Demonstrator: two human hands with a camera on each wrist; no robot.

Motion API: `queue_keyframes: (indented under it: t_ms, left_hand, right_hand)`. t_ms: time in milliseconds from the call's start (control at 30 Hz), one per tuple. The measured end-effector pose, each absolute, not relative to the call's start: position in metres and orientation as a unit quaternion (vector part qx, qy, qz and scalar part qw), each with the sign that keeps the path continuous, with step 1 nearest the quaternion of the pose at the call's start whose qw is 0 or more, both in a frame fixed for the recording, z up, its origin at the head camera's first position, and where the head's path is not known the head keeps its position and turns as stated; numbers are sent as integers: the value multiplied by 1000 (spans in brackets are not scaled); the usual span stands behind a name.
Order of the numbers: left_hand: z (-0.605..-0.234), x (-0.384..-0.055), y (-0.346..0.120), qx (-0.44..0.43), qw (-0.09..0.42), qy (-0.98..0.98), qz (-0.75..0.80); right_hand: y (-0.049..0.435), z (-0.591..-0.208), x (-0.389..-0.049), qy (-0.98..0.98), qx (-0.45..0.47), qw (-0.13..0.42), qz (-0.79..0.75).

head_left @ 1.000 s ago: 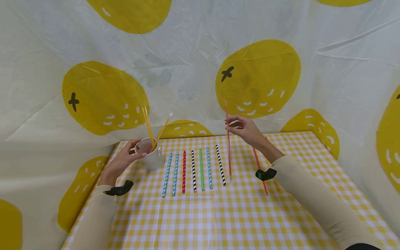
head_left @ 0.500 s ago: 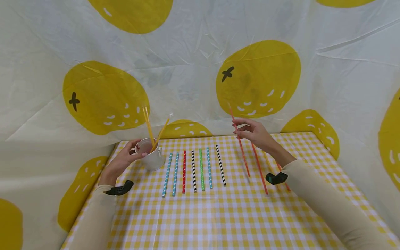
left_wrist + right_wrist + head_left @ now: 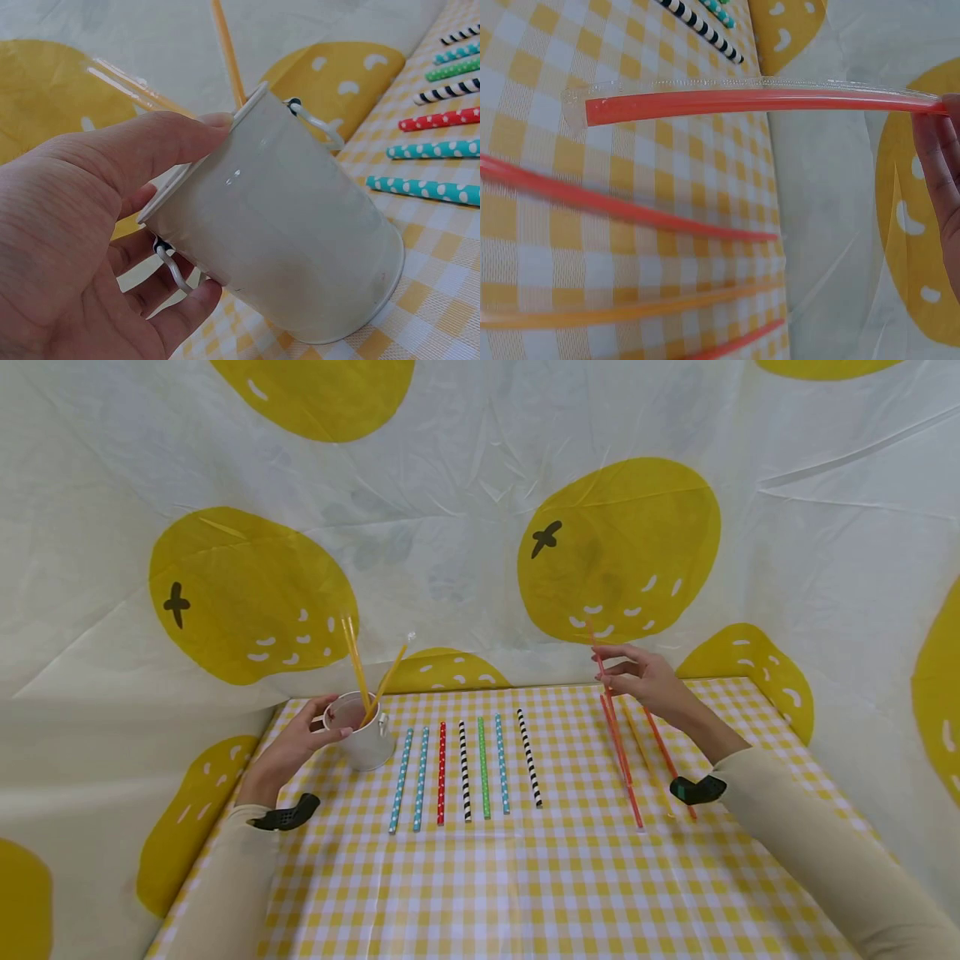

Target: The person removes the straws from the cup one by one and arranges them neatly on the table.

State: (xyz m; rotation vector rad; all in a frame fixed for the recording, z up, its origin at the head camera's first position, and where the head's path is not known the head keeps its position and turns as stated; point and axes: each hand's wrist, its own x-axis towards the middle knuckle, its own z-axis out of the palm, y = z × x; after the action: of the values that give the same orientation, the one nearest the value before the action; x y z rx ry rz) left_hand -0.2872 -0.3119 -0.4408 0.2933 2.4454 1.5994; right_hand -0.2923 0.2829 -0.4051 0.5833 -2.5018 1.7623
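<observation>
My left hand (image 3: pixel 296 745) grips the rim of a small white bucket (image 3: pixel 366 747), thumb over the edge and fingers by the wire handle loop. Several yellow-orange straws (image 3: pixel 356 660) in clear wrappers stick up out of it. Between thumb and fingertips, my right hand (image 3: pixel 651 683) pinches a red straw (image 3: pixel 742 103) in a clear wrapper near its upper end. The straw hangs above the right part of the table, overlapping a red straw (image 3: pixel 636 810) in the head view. Beside that one lie a yellow straw (image 3: pixel 649 747) and another red straw (image 3: pixel 663 747).
Several patterned paper straws lie in a row mid-table, among them a red dotted straw (image 3: pixel 442 772), a green straw (image 3: pixel 483 768) and a striped black-and-white straw (image 3: pixel 529 760). A yellow checked cloth (image 3: pixel 465 893) covers the table. Behind hangs a lemon-printed curtain (image 3: pixel 450 485).
My right hand has moved to the right with the red straw, from near the striped straw to over the red straw on the table. My left hand and the bucket have stayed put.
</observation>
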Motion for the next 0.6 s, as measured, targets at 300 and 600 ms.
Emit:
queue_keyframes:
  t_ms: [300,600]
  left_hand:
    - [-442,-287,-313,102,101,827,543]
    - [-443,-288,-314,106,95,831,537]
  right_hand:
    - [319,-410,-293,-823,184,4,538]
    - [349,-422,-292,-850,171,-2,499]
